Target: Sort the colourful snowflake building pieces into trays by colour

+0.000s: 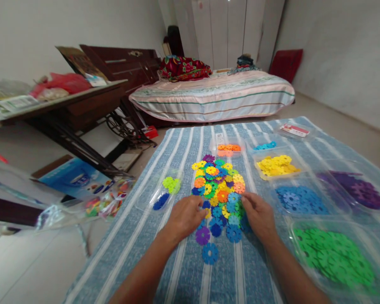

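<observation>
A heap of notched plastic flower discs (220, 181) in mixed colours lies on the striped cloth in front of me. My left hand (186, 214) is at the heap's near left side, fingers curled in, with a yellow disc (208, 213) by its thumb tip. On the right edge, my right hand (259, 214) has its fingers bent together against the discs, close to a light blue disc (233, 206). Whatever either set of fingertips grips is hidden. Nearer to me, a purple disc (203, 235) and a blue disc (210, 253) lie apart from the heap.
Clear boxes on the right hold green discs (334, 253), blue discs (300, 200), purple discs (357, 190) and yellow discs (277, 166). Behind the heap are boxes of orange discs (228, 148) and bright blue discs (265, 145). A left box holds lime discs (171, 184) and dark blue discs (161, 201).
</observation>
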`<state>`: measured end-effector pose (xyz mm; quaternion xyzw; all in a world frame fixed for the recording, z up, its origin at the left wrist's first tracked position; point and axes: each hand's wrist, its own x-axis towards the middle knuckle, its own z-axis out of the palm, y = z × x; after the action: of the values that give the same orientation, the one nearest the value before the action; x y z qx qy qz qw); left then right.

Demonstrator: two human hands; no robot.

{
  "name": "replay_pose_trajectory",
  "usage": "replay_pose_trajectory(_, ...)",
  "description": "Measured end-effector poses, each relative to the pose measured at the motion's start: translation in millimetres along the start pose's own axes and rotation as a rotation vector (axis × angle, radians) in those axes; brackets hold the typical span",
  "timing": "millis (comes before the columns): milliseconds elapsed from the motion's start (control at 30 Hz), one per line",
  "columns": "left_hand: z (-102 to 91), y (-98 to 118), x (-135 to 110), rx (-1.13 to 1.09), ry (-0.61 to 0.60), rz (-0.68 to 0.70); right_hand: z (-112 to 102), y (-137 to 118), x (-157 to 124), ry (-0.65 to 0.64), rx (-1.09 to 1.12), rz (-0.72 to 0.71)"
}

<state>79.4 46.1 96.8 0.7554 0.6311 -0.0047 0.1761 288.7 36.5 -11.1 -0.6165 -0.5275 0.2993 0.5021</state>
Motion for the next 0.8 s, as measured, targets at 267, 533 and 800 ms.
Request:
replay_pose_trajectory(267,25.1,-30,-14,-0.059,-0.047,-0.05,-1,2,0,-0.014,-0.016,-0.007)
replay_pose_trajectory(533,24.5,-39,-10,-0.72,-0.058,-0.114,0,3,1,-0.018,-0.009,0.001)
replay_pose_trajectory(800,10.3,32,16,-0.991,-0.118,-0.037,-1,2,-2,0.002,0.011,-0.001)
